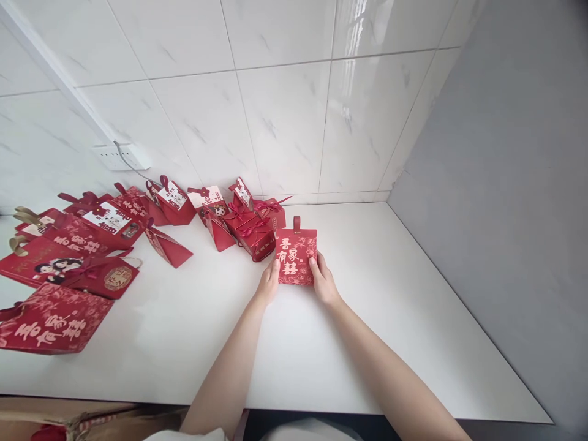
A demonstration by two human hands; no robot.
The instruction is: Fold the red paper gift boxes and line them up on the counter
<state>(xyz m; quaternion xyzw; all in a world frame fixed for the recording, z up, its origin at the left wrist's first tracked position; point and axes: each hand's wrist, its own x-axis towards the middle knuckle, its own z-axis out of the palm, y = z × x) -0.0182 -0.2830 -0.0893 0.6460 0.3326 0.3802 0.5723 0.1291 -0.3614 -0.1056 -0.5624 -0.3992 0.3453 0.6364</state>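
A red gift box [297, 257] with pale lettering, a floral print and a ribbon loop on top is held upright over the white table [367, 343]. Its left side is gripped by my left hand [269, 280], thumb at the front edge. On the right side my right hand [324, 280] holds it the same way, thumb on the front. The other fingers are partly hidden behind the box. Just behind and left of it sit red boxes with ribbon bows [250, 229].
Many red gift boxes and bags crowd the left, including a large lettered one [57, 318] and a triangular one [169, 245]. A tiled wall with a socket [122, 157] runs behind. A grey wall [514, 184] borders the right. Below the left front edge is a cardboard box [124, 422].
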